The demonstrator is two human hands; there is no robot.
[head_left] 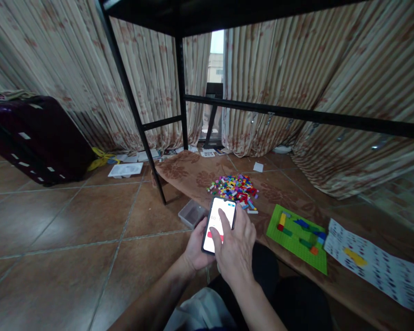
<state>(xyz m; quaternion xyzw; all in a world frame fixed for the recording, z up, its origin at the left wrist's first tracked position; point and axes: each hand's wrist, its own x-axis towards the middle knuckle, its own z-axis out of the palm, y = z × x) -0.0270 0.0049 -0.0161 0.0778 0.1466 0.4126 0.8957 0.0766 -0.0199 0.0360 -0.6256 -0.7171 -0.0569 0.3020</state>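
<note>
My left hand point(195, 248) grips a smartphone point(218, 219) from below, its lit white screen facing me with a red button low on it. My right hand point(235, 246) hovers over the phone with the index finger stretched out onto the screen and the thumb touching near the red button. Beyond the phone lies a heap of small colourful bricks point(234, 187) on a brown patterned mat point(189, 170). To the right sits a green baseplate point(296, 243) with a few bricks attached.
A printed instruction sheet point(376, 264) lies right of the baseplate. A small grey tray point(192, 214) rests by the mat's edge. A black metal frame point(181, 92) stands overhead; a dark suitcase point(31, 138) is at left, with papers near the curtains.
</note>
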